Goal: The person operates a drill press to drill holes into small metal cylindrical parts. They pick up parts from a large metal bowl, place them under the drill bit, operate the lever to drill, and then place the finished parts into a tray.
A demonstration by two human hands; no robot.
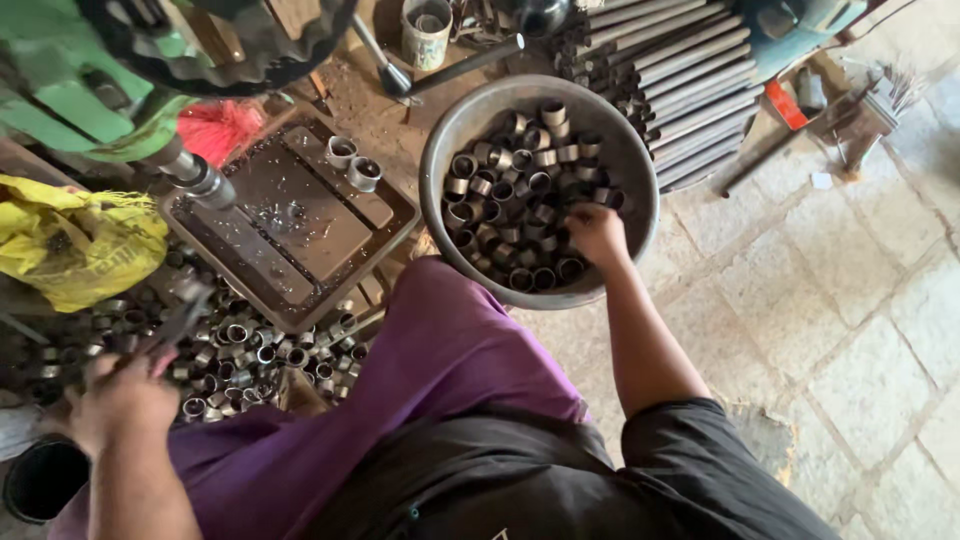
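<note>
We look down as our right hand reaches into a round metal basin heaped with short metal rings, fingers curled among them near the basin's lower right side. Our left hand grips a dark tool above a loose pile of similar rings spread below a rusty metal tray. Two rings stand on the tray's upper edge, beside a green drill press whose chuck hangs over the tray's left side. Long steel tubes lie stacked behind the basin, and a yellow sack sits at left
</note>
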